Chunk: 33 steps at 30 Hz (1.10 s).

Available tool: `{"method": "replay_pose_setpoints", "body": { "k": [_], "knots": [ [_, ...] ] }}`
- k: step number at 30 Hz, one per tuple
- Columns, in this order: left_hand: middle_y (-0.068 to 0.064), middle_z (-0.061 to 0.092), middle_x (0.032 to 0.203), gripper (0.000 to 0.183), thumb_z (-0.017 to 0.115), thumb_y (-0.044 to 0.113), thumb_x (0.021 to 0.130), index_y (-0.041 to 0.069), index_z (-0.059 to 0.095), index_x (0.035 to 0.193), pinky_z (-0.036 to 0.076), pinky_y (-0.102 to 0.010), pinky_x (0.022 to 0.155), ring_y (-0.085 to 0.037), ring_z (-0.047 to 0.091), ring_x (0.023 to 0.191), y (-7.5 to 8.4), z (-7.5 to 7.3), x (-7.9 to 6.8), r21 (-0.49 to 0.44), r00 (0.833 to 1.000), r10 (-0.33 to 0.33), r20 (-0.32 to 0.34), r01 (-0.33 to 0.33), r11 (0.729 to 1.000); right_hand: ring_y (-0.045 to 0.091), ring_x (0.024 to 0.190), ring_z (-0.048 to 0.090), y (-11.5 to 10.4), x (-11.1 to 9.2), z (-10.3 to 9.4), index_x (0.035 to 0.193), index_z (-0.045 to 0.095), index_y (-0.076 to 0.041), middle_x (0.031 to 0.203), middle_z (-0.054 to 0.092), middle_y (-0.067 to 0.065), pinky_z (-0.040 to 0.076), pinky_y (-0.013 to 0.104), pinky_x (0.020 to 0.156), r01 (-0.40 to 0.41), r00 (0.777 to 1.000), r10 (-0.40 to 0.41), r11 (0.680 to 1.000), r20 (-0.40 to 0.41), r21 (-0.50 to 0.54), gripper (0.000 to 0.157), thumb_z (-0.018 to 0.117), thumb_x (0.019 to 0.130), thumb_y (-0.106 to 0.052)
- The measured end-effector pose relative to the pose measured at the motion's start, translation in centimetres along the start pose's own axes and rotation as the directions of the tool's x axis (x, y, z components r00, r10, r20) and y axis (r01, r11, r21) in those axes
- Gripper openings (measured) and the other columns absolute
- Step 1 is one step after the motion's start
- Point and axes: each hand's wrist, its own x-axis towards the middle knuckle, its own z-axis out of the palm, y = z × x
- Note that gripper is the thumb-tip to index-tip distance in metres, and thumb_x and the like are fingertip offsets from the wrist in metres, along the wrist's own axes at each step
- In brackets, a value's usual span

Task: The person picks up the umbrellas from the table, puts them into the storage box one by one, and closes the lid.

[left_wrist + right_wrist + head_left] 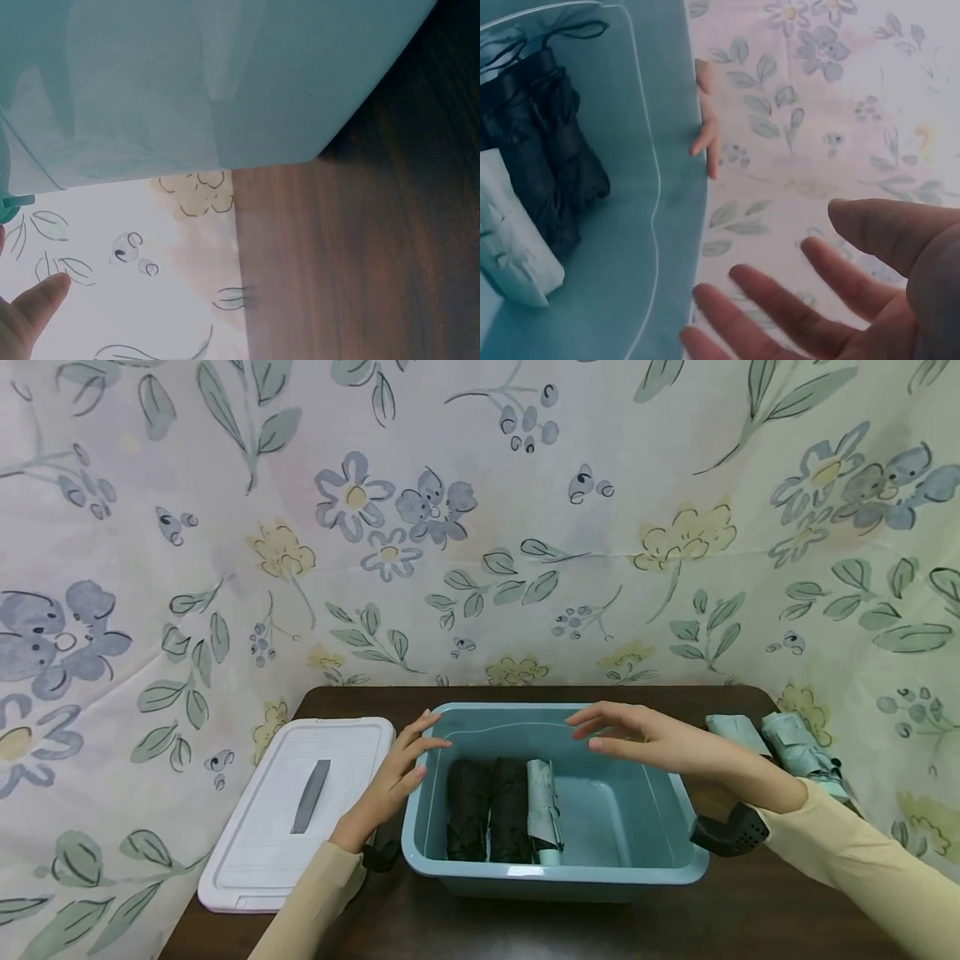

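Observation:
A blue plastic bin (555,874) stands on the table. Inside, toward its left, lie two folded black umbrellas (468,810) and a folded pale green umbrella (543,802), side by side. My left hand (392,781) is at the bin's left rim, fingers spread and relaxed, the fingertips right at the edge. Over the bin's right half hovers my right hand (645,737), its fingers loosely extended and holding nothing. In the right wrist view, the right hand's fingers (769,304) are spread apart, with the left fingertips showing beyond the bin's wall.
To the left, a white lid (247,852) with a grey handle (311,797) lies flat on the dark wooden table (525,935). Two more pale green folded umbrellas (798,745) lie right of the bin, partly behind my right forearm. Flowered fabric (480,568) hangs behind the table.

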Motion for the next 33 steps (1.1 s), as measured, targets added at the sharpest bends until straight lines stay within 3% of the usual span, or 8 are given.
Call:
{"method": "replay_pose_setpoints", "body": {
  "k": [9, 19, 23, 27, 33],
  "knots": [
    [-0.013, 0.023, 0.15, 0.056, 0.029, 0.05, 0.098, 0.008, 0.056, 0.122, 0.012, -0.067, 0.104, -0.032, 0.009, 0.142, 0.0, 0.0, 0.0, -0.008, 1.0, 0.008, -0.004, -0.008, 1.0, 0.008, 0.109, 0.057, 1.2, -2.0, -0.3, 0.126, 0.051, -0.021, 0.121, 0.058, -0.004, 0.052, 0.03, 0.079, 0.119, 0.983, -0.137, 0.982, -0.126, -0.144, 0.032, 0.051, 0.095, -0.012],
    [-0.012, 0.023, 0.15, 0.055, 0.03, 0.047, 0.098, 0.005, 0.056, 0.121, 0.013, -0.068, 0.103, -0.034, 0.009, 0.142, 0.0, 0.1, -0.1, -0.011, 1.0, -0.001, -0.006, 0.0, 1.0, 0.01, 0.107, 0.059, 3.1, -4.6, -0.8, 0.126, 0.051, -0.018, 0.12, 0.059, 0.0, 0.05, 0.026, 0.081, 0.087, 0.96, -0.145, 0.967, -0.238, -0.239, 0.034, 0.052, 0.094, -0.007],
    [-0.012, 0.023, 0.15, 0.056, 0.03, 0.048, 0.098, 0.003, 0.056, 0.12, 0.012, -0.067, 0.104, -0.032, 0.008, 0.142, 0.1, 0.2, -0.1, -0.011, 1.0, 0.002, -0.006, -0.002, 1.0, 0.004, 0.107, 0.057, 4.0, -5.8, -0.6, 0.124, 0.053, -0.025, 0.118, 0.061, -0.005, 0.047, 0.02, 0.083, 0.015, 0.934, -0.12, 0.953, -0.336, -0.302, 0.035, 0.054, 0.093, -0.009],
    [-0.012, 0.023, 0.15, 0.055, 0.03, 0.046, 0.098, 0.003, 0.056, 0.12, 0.012, -0.067, 0.104, -0.031, 0.008, 0.143, 0.2, 0.2, -0.1, -0.012, 1.0, 0.004, -0.004, -0.004, 1.0, -0.001, 0.104, 0.056, 4.9, -6.8, -0.6, 0.122, 0.055, -0.03, 0.115, 0.062, -0.008, 0.043, 0.013, 0.082, -0.073, 0.893, -0.095, 0.934, -0.44, -0.35, 0.035, 0.057, 0.092, -0.011],
    [-0.016, 0.024, 0.149, 0.05, 0.031, 0.043, 0.099, 0.007, 0.056, 0.122, 0.012, -0.066, 0.105, -0.033, 0.008, 0.142, 0.1, 0.2, -0.2, -0.01, 1.0, 0.012, -0.014, -0.012, 1.0, -0.011, 0.105, 0.049, 6.7, -8.0, -0.7, 0.122, 0.057, -0.019, 0.118, 0.057, -0.011, 0.037, 0.004, 0.084, -0.105, 0.844, -0.121, 0.918, -0.523, -0.382, 0.036, 0.06, 0.089, -0.006]
  ]
}}
